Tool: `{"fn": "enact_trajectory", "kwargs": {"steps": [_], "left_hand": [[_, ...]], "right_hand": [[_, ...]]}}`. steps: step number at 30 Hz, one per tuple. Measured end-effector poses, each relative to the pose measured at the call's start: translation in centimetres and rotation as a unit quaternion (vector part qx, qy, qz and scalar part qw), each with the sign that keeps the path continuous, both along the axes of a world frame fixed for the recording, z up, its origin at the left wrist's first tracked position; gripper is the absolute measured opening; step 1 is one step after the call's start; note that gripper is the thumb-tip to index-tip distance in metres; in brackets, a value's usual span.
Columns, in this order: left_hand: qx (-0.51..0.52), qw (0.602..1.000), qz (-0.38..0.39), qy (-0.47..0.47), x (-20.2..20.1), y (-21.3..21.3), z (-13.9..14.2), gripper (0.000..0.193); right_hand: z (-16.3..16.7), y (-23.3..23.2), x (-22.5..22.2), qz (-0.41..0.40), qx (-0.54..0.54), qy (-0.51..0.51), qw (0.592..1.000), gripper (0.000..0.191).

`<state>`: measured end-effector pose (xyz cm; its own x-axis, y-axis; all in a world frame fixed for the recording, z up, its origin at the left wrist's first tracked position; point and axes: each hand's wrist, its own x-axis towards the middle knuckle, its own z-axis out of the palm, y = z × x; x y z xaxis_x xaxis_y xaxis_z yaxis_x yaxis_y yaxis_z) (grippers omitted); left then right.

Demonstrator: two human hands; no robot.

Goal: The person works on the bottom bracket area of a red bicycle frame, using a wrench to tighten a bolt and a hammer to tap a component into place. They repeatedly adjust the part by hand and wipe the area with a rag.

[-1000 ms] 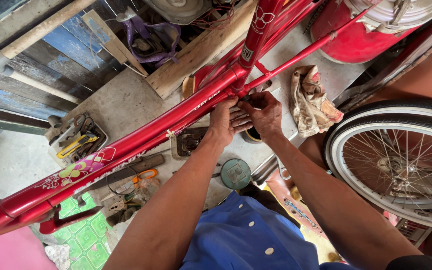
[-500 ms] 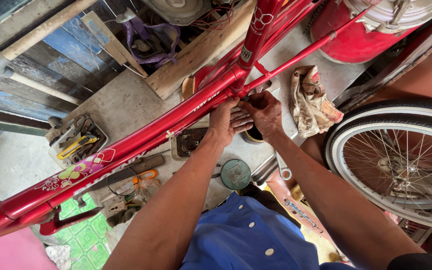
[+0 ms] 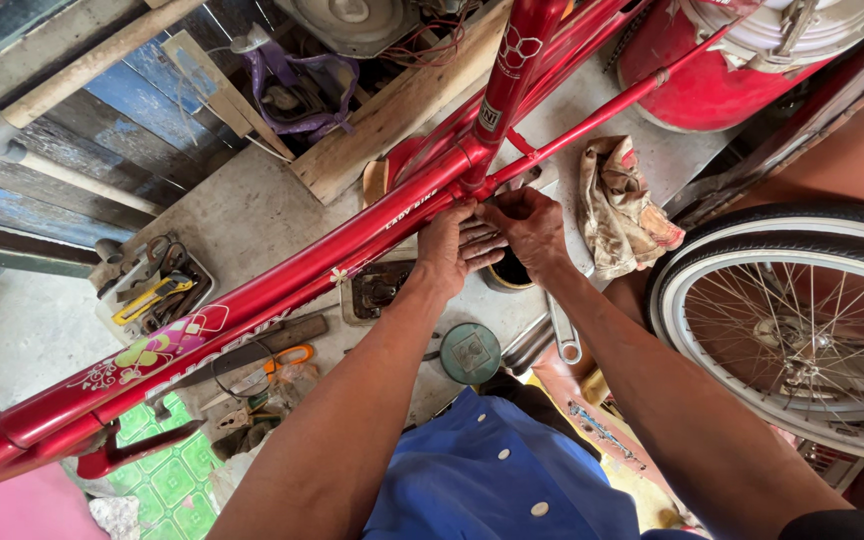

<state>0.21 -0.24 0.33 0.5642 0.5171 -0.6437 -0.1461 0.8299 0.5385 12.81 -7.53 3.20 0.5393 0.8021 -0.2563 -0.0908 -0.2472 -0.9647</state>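
Both hands meet at the joint where the tubes of the red bicycle frame (image 3: 282,275) come together, above the concrete floor (image 3: 252,215). The left hand (image 3: 452,248) is curled, its fingers bent against the underside of the long sloping tube; whether it pinches some small part there cannot be told. The right hand (image 3: 530,225) is likewise half closed, fingertips pressed at the same joint and touching the left hand's fingers (the two overlap, so what lies between them is hidden).

Room about the hands is tight. The upright red tube rises directly above them, a thin red stay runs off to the upper right, and a crumpled rag (image 3: 624,205) lies just beside the right hand. A spoked wheel (image 3: 802,330) with a black tyre stands near the right forearm. Below the hands on the floor lie a spanner (image 3: 562,335), a round green lid (image 3: 470,352) and a small tray of tools (image 3: 152,290) farther left.
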Motion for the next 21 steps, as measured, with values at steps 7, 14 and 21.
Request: {"fn": "enact_trajectory", "kwargs": {"steps": [7,14,21], "left_hand": [[-0.012,1.000,0.012,-0.004,0.0,0.0,-0.5,0.034],[-0.015,1.000,0.016,-0.005,0.3,0.2,-1.3,0.032],[-0.012,1.000,0.024,0.003,0.4,0.2,-1.2,0.025]], "right_hand": [[-0.6,-0.5,-0.1,0.007,0.042,0.000,0.999,0.032],[-1.3,-0.4,-0.1,0.002,0.031,-0.048,0.998,0.030],[-1.3,-0.5,-0.4,-0.007,0.024,-0.104,0.994,0.033]]}}
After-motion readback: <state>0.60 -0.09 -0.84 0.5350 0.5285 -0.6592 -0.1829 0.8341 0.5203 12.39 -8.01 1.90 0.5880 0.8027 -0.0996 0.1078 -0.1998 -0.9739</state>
